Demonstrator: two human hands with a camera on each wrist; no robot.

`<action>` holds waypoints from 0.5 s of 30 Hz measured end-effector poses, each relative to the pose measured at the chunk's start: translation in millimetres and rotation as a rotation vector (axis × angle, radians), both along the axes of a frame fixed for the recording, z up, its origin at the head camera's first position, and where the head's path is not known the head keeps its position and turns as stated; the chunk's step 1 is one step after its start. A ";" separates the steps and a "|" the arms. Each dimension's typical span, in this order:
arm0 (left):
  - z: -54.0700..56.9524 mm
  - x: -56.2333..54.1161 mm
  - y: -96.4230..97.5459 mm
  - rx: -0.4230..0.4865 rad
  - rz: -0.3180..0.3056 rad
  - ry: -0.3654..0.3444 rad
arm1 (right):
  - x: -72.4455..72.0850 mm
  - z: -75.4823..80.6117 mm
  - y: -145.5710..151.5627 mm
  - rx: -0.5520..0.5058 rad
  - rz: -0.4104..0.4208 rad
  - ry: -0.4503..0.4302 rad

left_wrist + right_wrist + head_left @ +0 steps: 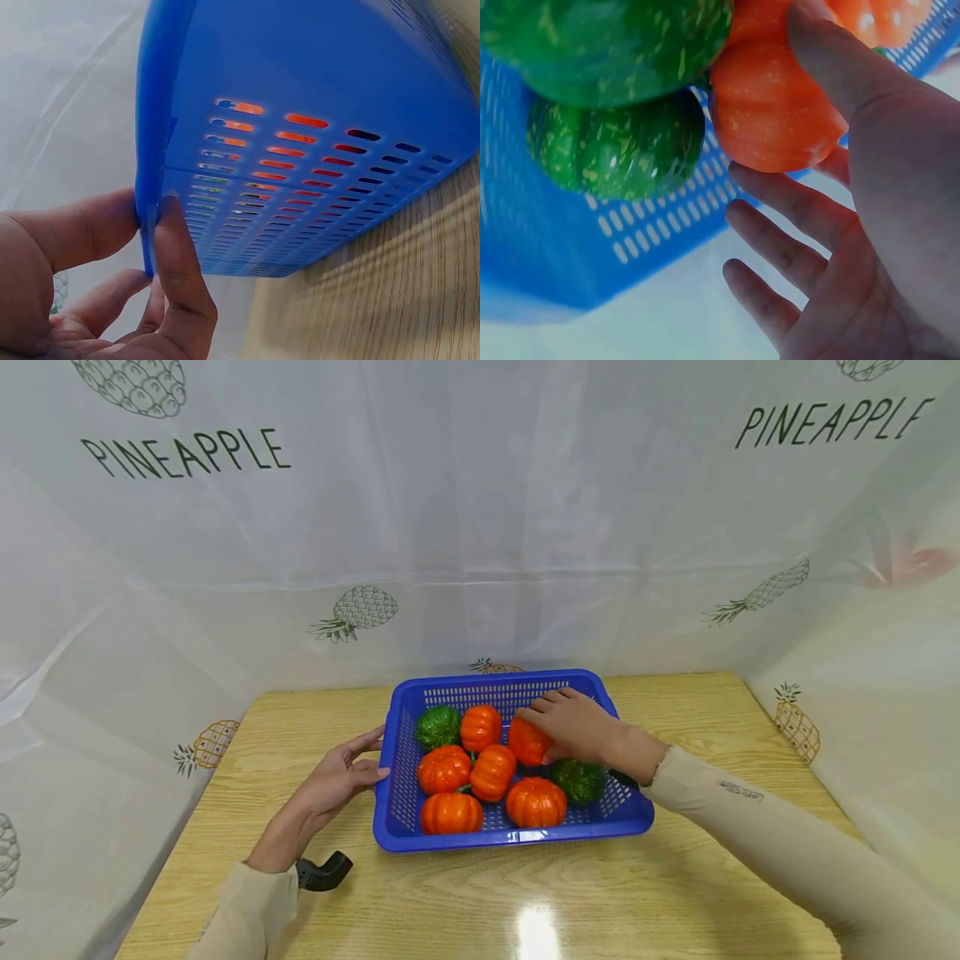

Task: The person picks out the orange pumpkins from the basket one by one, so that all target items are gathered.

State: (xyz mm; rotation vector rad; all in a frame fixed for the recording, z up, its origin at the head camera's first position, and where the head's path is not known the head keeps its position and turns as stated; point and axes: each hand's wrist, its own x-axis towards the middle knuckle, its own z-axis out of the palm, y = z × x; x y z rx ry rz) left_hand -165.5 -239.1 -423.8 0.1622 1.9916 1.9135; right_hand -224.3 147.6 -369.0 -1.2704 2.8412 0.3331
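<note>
A blue plastic basket [517,838] with slotted walls holds several small orange pumpkins [444,769] and some green ones. My left hand [337,781] pinches the basket's left rim between thumb and fingers, seen close up in the left wrist view on the rim [154,142]. Over the right part of the basket, my right hand [576,727] holds an orange pumpkin [527,742], its thumb on one side and fingers on the other. Beside that pumpkin, the right wrist view shows two green pumpkins [619,146], one overlapping the other. In the head view my hand partly covers this area.
The basket stands on a light wooden table [457,902]. A white curtain [480,527] printed with pineapples hangs behind and at both sides. A black strap piece [325,872] sticks out by my left wrist. One green pumpkin [438,727] lies in the basket's back left corner.
</note>
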 end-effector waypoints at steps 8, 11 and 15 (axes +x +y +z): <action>2.5 1.0 0.3 0.005 -0.002 -0.004 | 4.3 8.8 17.6 -0.099 -0.003 0.037; 2.7 0.7 0.6 0.008 0.001 -0.005 | 6.2 12.1 23.1 -0.154 -0.005 0.040; 1.9 0.2 0.7 0.010 0.001 -0.004 | 8.4 17.3 30.5 -0.216 0.000 0.064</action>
